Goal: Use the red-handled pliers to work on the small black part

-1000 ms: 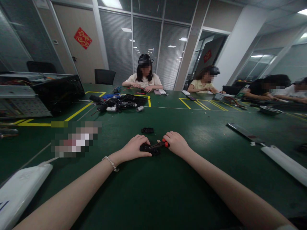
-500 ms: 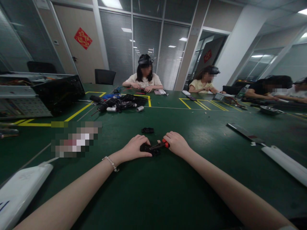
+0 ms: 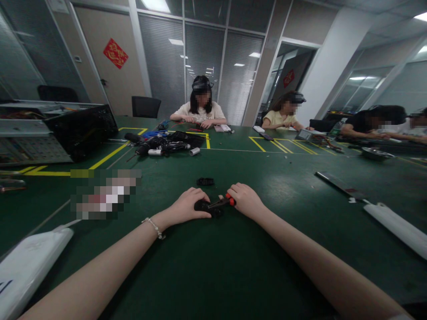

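My left hand (image 3: 187, 206) lies curled over a small black part (image 3: 204, 207) on the green table (image 3: 213, 266), holding it down. A thin bracelet (image 3: 154, 227) circles that wrist. My right hand (image 3: 246, 200) is closed round the red handles of small pliers (image 3: 223, 202). The pliers' dark jaws reach left onto the black part. A second small black piece (image 3: 204, 181) lies just beyond both hands, untouched.
A pile of black tools and parts (image 3: 165, 144) sits farther up the table. An open computer case (image 3: 50, 131) stands at the left. White panels lie at the near left (image 3: 26, 266) and the right (image 3: 393, 226). Several people sit along the far side and the right.
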Motion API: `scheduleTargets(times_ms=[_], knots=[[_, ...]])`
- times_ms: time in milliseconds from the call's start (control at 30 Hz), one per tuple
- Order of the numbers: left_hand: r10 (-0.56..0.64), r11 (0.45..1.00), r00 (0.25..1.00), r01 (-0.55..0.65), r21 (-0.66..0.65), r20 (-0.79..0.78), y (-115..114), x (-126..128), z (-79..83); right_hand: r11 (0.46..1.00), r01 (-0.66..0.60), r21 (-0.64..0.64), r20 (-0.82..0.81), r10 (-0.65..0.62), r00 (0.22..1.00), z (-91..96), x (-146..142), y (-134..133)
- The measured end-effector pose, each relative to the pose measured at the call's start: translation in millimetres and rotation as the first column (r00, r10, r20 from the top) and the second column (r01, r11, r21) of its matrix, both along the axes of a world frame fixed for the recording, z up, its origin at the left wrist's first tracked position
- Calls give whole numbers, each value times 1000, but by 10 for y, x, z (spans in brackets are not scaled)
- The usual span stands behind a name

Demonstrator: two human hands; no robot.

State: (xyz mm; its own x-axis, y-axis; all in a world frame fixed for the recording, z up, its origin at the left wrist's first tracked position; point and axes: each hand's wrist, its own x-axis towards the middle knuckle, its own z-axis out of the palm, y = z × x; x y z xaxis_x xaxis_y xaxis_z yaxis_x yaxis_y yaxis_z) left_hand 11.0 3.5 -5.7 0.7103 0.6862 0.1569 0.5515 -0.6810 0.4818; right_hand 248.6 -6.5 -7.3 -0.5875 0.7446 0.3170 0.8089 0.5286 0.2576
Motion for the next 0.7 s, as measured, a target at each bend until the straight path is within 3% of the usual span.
scheduleTargets(times_ms=[500,700], knots=[[22,1000,999,-23,-19,-23,-25,12,33,1000,-5,-6,-8,5,1000,-9,8,1],[10,1000,1000,-9,30,-20,-10,14,11,1000,8,10,2,-8,1000,-19,8,4]])
